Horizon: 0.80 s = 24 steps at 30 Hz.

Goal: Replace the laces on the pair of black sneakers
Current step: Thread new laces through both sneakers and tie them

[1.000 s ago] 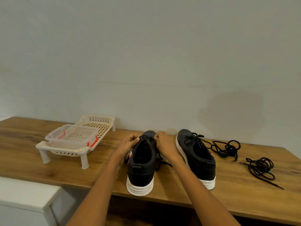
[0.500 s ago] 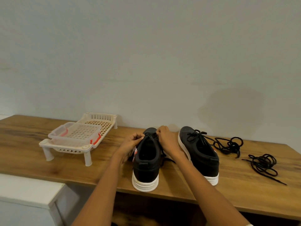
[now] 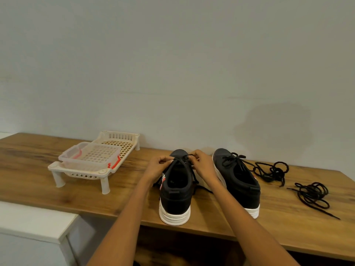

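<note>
Since a second ago your hands have crept from the throat of the left sneaker (image 3: 175, 191) toward its toe, and your head has dipped a little, so the whole desk (image 3: 38, 175) sits lower in the head view; nothing else on it has shifted.

That left sneaker stands heel toward you at the near edge of the desk, which lets you look straight down the opening and reach the eyelets from both sides. Its lace (image 3: 179, 160) crosses the tongue between your hands, with a loose tail trailing off its right side onto the wood. Your left hand (image 3: 158, 167) lies against the shoe's left flank, fingers curled inward, pinching the lace at the top of the tongue. Your right hand (image 3: 203, 166) mirrors it on the other flank, thumb and forefinger closed on the same lace. Both forearms run in from below, converging on the shoe, wrists nearly level.

My judgement is that you are working the lace at the front eyelets; whether it is coming out or going in I cannot tell.

Just right of that shoe stands the right sneaker (image 3: 238, 181), also heel toward you, its lace tied loosely over the tongue. Farther right lie two loose bundles of black lace, the nearer bundle (image 3: 272, 170) beside the right sneaker and the outer bundle (image 3: 311, 194) beyond it. Well left of the shoe stands a white plastic rack (image 3: 103, 171) carrying a clear box (image 3: 90, 156) with red clips.
</note>
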Each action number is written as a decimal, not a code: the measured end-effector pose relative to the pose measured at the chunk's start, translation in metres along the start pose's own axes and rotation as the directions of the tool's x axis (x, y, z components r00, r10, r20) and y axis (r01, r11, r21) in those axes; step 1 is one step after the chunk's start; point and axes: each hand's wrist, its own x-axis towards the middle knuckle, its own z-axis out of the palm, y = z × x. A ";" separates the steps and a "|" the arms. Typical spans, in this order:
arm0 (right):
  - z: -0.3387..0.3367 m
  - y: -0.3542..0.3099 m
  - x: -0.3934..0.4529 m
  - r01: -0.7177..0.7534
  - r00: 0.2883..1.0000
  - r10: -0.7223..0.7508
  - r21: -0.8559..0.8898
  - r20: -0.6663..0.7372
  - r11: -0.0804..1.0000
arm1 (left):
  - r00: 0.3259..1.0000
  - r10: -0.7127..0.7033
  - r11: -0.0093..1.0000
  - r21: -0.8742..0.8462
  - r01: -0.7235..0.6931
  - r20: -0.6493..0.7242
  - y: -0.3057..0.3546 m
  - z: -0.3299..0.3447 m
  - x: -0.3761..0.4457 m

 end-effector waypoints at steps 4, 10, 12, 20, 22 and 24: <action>0.002 -0.002 -0.005 -0.019 0.996 0.023 0.045 -0.083 0.999 | 1.000 0.011 0.998 0.060 -0.009 -0.026 -0.001 0.002 0.006; -0.010 -0.004 -0.007 -0.004 0.999 -0.001 0.115 0.037 0.993 | 0.999 0.048 0.987 0.150 -0.049 0.012 -0.001 0.003 0.003; -0.011 -0.005 -0.006 0.054 0.989 -0.058 0.028 0.139 0.998 | 0.999 0.039 0.990 0.134 -0.039 -0.003 0.001 0.003 0.000; -0.011 -0.011 -0.007 0.120 0.988 -0.103 -0.157 0.115 0.980 | 0.999 0.027 1.000 0.007 -0.027 0.022 -0.003 -0.002 0.001; -0.010 -0.012 -0.008 0.136 0.989 -0.123 -0.200 0.077 0.970 | 0.999 0.031 0.999 0.042 -0.033 0.041 -0.004 -0.003 0.003; -0.008 -0.012 -0.009 0.137 0.990 -0.126 -0.209 0.066 0.968 | 0.999 0.048 0.996 0.075 -0.049 0.022 -0.006 0.000 0.006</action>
